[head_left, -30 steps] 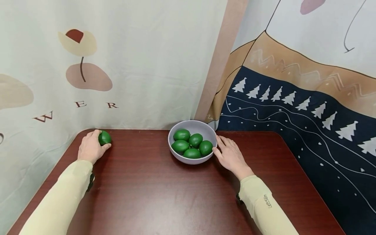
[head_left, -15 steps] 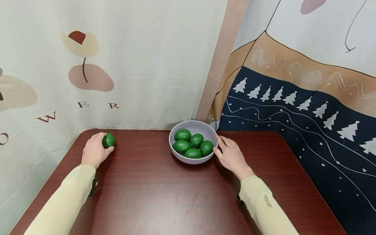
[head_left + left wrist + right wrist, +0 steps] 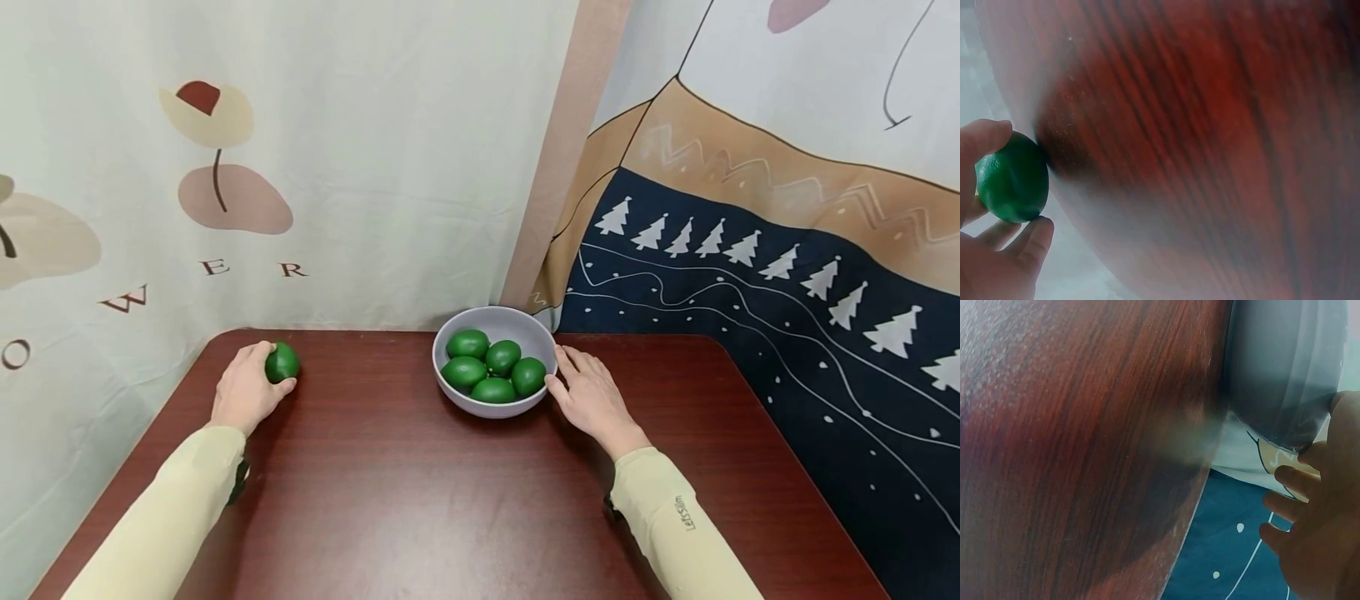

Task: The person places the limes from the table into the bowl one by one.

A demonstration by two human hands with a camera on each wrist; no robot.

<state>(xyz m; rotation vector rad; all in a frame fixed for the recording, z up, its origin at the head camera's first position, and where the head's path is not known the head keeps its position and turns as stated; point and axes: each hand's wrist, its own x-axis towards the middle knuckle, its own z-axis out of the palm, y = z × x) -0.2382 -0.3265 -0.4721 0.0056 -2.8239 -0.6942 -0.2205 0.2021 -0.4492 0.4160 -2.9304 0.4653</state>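
Note:
In the head view, my left hand grips a green lime near the far left corner of the table. The left wrist view shows the thumb on one side of that lime and the fingertips on the other. A grey bowl stands at the middle of the far edge, holding several more limes. My right hand rests against the bowl's right side, its fingers fairly straight and its thumb at the rim. From the right wrist, the bowl's outer wall shows beside the fingertips.
A brown wood-grain table carries everything. Directly behind its far edge hangs a pale printed curtain. On the right, a dark blue cloth with white trees hangs along the table's edge.
My left hand has moved a little to the right and nearer with the lime in its grip. The right hand stays against the bowl, and the view has shifted slightly.

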